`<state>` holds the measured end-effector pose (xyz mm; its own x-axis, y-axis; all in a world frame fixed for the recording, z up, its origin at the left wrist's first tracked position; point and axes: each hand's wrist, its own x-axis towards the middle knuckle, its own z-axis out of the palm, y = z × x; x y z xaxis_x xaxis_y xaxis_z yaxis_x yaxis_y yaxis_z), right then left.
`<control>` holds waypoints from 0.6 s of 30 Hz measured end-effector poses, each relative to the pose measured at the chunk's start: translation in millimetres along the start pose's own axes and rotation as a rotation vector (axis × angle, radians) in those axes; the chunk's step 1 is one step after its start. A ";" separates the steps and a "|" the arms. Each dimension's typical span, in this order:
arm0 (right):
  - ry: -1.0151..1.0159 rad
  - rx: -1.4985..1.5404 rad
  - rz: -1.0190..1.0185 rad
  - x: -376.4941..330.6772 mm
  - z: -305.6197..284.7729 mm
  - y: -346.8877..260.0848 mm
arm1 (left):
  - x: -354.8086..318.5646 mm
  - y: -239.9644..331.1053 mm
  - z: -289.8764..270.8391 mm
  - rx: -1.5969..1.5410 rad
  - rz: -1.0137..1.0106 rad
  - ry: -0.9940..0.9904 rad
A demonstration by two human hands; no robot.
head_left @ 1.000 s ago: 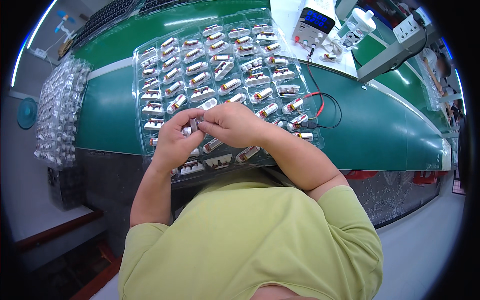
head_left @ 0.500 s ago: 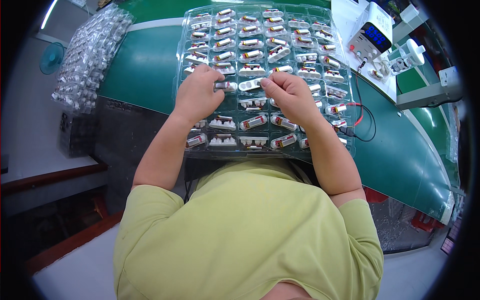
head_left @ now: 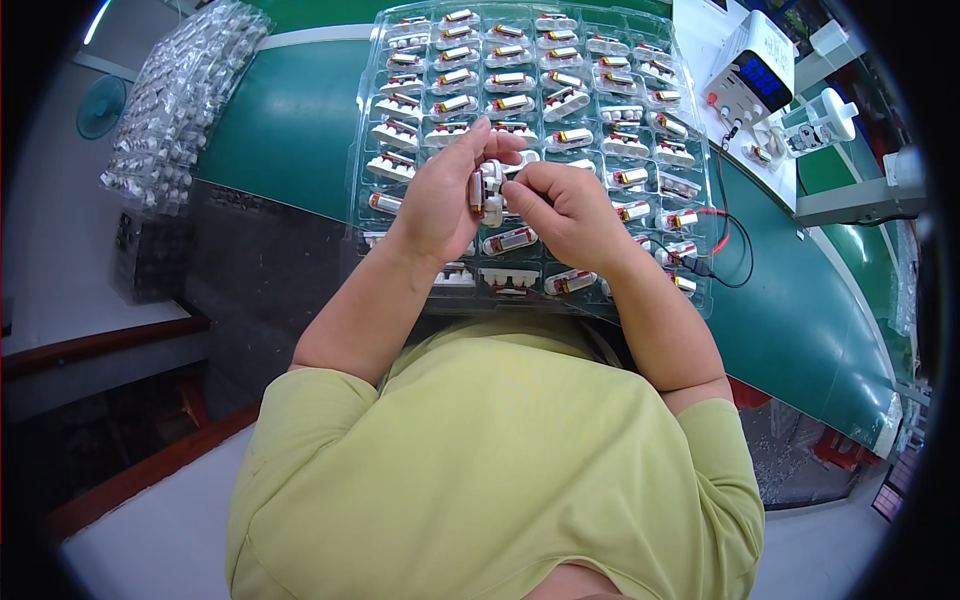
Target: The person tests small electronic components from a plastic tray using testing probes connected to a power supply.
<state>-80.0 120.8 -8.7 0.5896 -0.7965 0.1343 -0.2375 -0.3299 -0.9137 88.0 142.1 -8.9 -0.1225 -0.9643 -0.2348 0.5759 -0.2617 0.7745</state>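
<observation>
My left hand (head_left: 445, 200) holds a small white plastic part with a silver battery pack (head_left: 487, 193) along its side, tipped on edge between palm and fingers. My right hand (head_left: 575, 215) is closed in a pinch, its thumb tip right at the part's right edge. Whatever lies between those fingertips is too small or hidden to make out. Both hands are over a clear plastic blister tray (head_left: 358, 180). Its pockets hold rows of similar white parts, many with silver batteries and red and yellow ends, such as the battery part (head_left: 510, 241) just below my hands.
The tray lies on a green tabletop (head_left: 290, 120). Stacked filled trays (head_left: 185, 100) stand at the far left. At the right are a white power supply (head_left: 750, 75) with a blue display, red and black leads (head_left: 742, 270), a clear lidded cup (head_left: 820, 125) and a grey metal arm (head_left: 850, 200).
My left hand has lifted the battery part from the tray and moved right, turning palm inward. My right hand has come slightly lower, beside the part. The view has shifted slightly.
</observation>
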 end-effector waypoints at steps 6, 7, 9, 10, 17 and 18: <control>-0.047 -0.085 0.015 0.2 1.8 -0.2 | -1.4 -6.3 3.7 0.134 0.067 -0.003; -0.048 -0.084 0.015 0.3 1.1 -1.5 | -2.3 -8.5 4.6 0.239 0.111 -0.002; -0.082 -0.147 0.034 0.0 0.2 -4.4 | -2.6 -17.0 6.5 0.463 0.203 -0.017; -0.085 -0.145 0.034 -0.6 1.2 -2.8 | -3.0 -20.5 6.3 0.689 0.293 -0.032; 0.122 -0.168 -0.007 3.1 -7.6 4.0 | -1.8 15.5 -14.5 0.480 0.145 -0.046; 0.201 -0.174 0.041 4.3 -12.2 6.8 | -2.1 22.2 -24.0 0.761 0.218 0.018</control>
<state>-88.5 108.9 -9.7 0.4155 -0.8899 0.1883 -0.3969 -0.3637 -0.8427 120.4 139.3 -5.4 -0.0539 -0.9979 -0.0359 -0.1269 -0.0288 0.9915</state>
